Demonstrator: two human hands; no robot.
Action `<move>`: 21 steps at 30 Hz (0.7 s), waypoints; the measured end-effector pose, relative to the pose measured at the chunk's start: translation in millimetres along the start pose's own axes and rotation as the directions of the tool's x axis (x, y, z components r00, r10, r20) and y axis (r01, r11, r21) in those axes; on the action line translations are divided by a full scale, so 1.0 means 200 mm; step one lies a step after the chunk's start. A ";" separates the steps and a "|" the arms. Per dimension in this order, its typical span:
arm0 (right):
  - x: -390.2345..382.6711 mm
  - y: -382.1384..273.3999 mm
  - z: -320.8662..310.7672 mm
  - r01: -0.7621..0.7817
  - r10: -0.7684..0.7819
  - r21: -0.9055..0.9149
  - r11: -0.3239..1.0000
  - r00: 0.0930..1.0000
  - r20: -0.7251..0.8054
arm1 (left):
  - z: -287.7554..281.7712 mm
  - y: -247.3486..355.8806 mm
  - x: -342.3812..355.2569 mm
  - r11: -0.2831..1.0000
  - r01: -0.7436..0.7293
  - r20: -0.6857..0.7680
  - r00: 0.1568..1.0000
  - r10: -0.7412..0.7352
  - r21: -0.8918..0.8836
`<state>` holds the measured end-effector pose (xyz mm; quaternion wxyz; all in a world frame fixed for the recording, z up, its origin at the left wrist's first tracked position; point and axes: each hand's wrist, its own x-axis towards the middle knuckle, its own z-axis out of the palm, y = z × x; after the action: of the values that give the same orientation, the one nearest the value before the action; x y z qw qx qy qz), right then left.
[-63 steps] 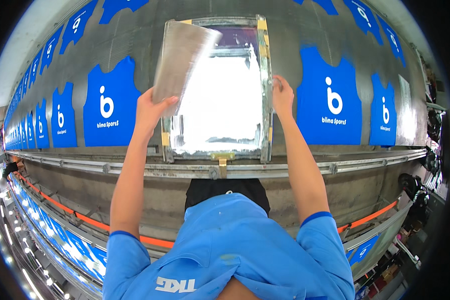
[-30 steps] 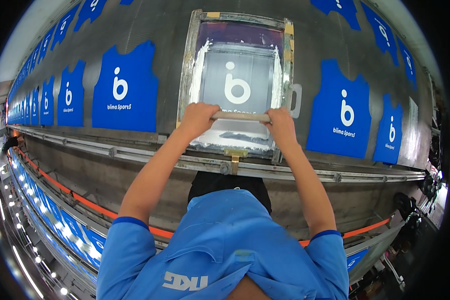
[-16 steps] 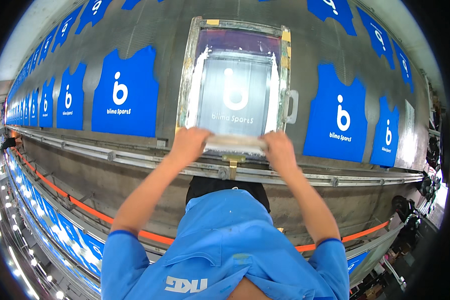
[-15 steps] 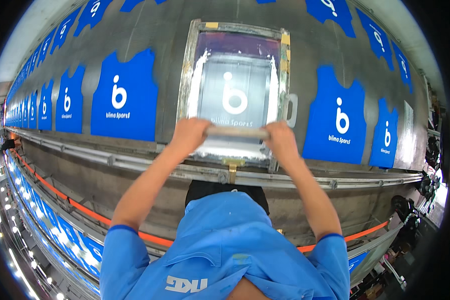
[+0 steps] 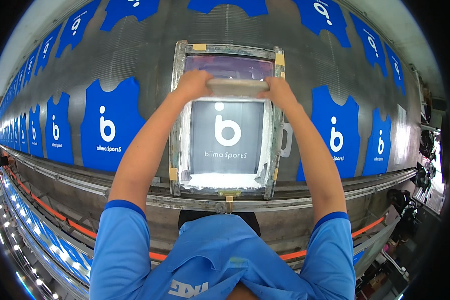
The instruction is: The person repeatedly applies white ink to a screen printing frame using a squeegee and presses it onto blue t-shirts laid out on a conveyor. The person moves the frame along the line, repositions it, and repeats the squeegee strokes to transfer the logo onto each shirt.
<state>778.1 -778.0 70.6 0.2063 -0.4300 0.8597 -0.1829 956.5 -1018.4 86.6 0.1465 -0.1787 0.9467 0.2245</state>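
Blue vests [image 5: 107, 131] flank the framed screen [image 5: 227, 145]

Screen frame [image 5: 235, 49] on bench [image 5: 157, 65], by near edge, between left panel [image 5: 107, 150] and right panel [image 5: 337, 115]. Squeegee [image 5: 238, 88] crosswise toward frame's far end, between left hand [image 5: 194, 84] and right hand [image 5: 279, 92]. Rail [image 5: 290, 202] along bench's near edge.

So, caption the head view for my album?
Left hand and right hand hold a flat beige squeegee over a rectangular grey-framed printing screen.
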 end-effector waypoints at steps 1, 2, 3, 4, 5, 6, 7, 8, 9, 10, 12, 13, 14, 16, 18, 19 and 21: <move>-0.06 -0.02 0.01 0.002 -0.002 0.007 1.000 1.000 -0.001 | 0.02 0.02 -0.06 1.000 -0.015 -0.027 1.000 0.015 0.001; -0.12 -0.03 0.03 -0.008 0.008 0.019 1.000 1.000 0.002 | 0.06 0.04 -0.14 1.000 -0.029 -0.054 0.998 0.029 0.003; -0.22 -0.03 0.07 -0.021 0.021 0.036 0.999 1.000 0.016 | 0.13 0.06 -0.24 0.999 -0.037 -0.071 0.997 0.037 0.002; -0.32 -0.06 0.12 -0.030 0.028 0.055 0.998 0.999 0.036 | 0.19 0.06 -0.32 0.999 -0.027 -0.051 0.998 0.026 -0.028; -0.44 -0.08 0.17 -0.014 0.014 0.027 1.000 1.000 0.027 | 0.27 0.06 -0.43 1.000 -0.028 -0.058 0.998 0.028 -0.011; -0.56 -0.11 0.20 -0.003 0.003 -0.005 1.000 1.000 0.009 | 0.32 0.10 -0.54 0.999 -0.039 -0.068 0.997 0.039 0.007; -0.67 -0.13 0.24 0.011 -0.012 -0.036 0.999 1.000 -0.013 | 0.37 0.13 -0.63 0.998 -0.050 -0.082 0.995 0.053 0.030; -0.78 -0.15 0.29 0.058 -0.058 -0.003 0.998 0.995 -0.077 | 0.42 0.16 -0.74 0.998 -0.053 -0.088 0.995 0.055 0.024; -0.89 -0.17 0.32 0.054 -0.053 0.012 0.998 0.996 -0.074 | 0.46 0.19 -0.84 0.998 -0.052 -0.090 0.994 0.054 0.023; -0.97 -0.19 0.35 0.053 -0.051 0.025 0.998 0.996 -0.069 | 0.51 0.21 -0.93 0.999 -0.048 -0.096 0.994 0.049 0.020; -1.13 -0.24 0.39 0.073 -0.070 0.040 0.997 0.995 -0.067 | 0.60 0.23 -1.11 0.998 -0.055 -0.135 0.989 0.057 0.018; -1.19 -0.25 0.42 0.092 -0.089 0.038 0.995 0.993 -0.080 | 0.64 0.24 -1.17 0.997 -0.075 -0.174 0.982 0.078 0.023; -1.24 -0.25 0.44 0.112 -0.108 0.035 0.993 0.990 -0.093 | 0.67 0.24 -1.21 0.995 -0.093 -0.214 0.972 0.098 0.030; -1.27 -0.24 0.47 0.144 -0.141 0.020 0.989 0.984 -0.105 | 0.69 0.24 -1.24 0.996 -0.092 -0.207 0.974 0.091 0.007; -1.18 -0.24 0.42 0.122 -0.120 0.019 0.992 0.989 -0.080 | 0.63 0.24 -1.19 0.997 -0.058 -0.127 0.990 0.053 -0.041; -1.10 -0.24 0.37 0.112 -0.111 0.016 0.994 0.991 -0.079 | 0.58 0.23 -1.12 0.998 -0.051 -0.130 0.990 0.047 -0.028; -0.87 -0.21 0.26 0.108 -0.111 -0.028 0.994 0.988 -0.109 | 0.45 0.19 -0.89 0.999 -0.042 -0.131 0.991 0.042 -0.002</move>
<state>927.3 -666.4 81.9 0.1434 -0.4681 0.8468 -0.2079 1118.8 -895.6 88.2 0.0791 -0.1734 0.9573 0.2176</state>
